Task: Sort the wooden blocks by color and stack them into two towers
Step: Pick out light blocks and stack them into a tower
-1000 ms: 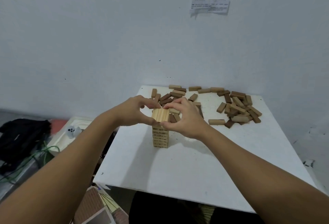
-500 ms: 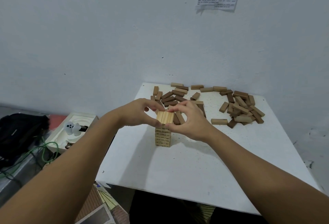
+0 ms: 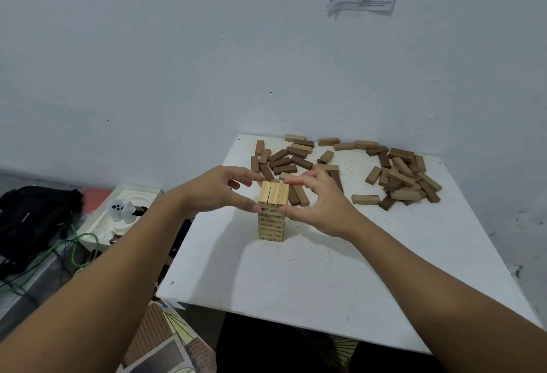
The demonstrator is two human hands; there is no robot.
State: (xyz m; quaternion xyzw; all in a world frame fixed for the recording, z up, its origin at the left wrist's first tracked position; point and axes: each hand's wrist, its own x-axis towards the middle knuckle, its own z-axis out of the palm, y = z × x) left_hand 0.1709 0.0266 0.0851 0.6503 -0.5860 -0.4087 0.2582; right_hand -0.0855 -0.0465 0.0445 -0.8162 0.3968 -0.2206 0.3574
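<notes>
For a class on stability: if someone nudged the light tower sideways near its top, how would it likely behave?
The tower is tall and narrow, so it would probably tip. Its loosely stacked layers may slide apart instead. Both hands, left and right, flank its top.

Left hand [image 3: 220, 190]: bare forearm reaches in from lower left; fingers curved, thumb low, index tip high, cupping inward. Right hand [image 3: 318, 205]: bare forearm enters from lower right; fingers curved likewise, thumb underneath, mirroring the left. Both grips face each other closely at centre, wrists level and palms turned inward.
</notes>
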